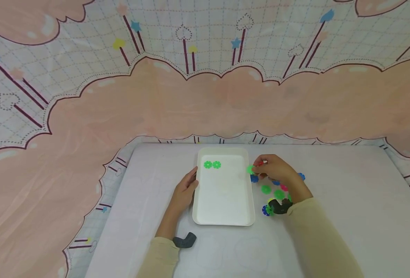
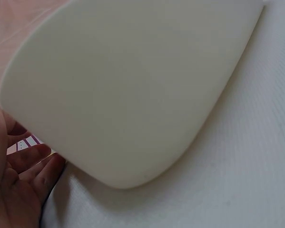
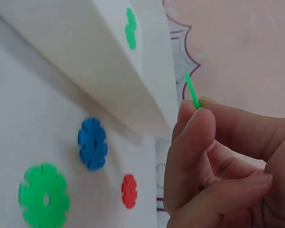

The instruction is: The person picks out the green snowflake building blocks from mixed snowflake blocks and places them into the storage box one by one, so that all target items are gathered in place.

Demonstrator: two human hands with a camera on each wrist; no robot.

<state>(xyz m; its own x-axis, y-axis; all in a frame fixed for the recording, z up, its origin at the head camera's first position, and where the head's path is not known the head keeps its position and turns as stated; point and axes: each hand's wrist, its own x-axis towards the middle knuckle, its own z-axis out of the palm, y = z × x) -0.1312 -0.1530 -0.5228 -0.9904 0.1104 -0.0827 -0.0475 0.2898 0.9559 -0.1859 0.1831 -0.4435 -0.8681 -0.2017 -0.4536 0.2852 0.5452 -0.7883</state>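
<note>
A white rectangular tray (image 1: 223,197) has two green flower-shaped discs (image 1: 212,165) side by side at its far left. My left hand (image 1: 184,190) holds the tray's left side, and the left wrist view shows its curled fingers (image 2: 35,159) at the rim. Just beyond the tray's right rim, my right hand (image 1: 278,170) pinches another green flower-shaped disc (image 3: 191,90) between thumb and fingertips. The disc appears edge-on in the right wrist view. Below that hand lie a blue disc (image 3: 93,144), a red disc (image 3: 129,191) and a green disc (image 3: 44,197).
Several more notched discs lie right of the tray, among them a green one (image 1: 266,189), a pink one (image 1: 284,187) and a dark blue one (image 1: 266,210). A white cloth covers the table (image 1: 121,231). Behind it hangs a patterned pink curtain (image 1: 205,104).
</note>
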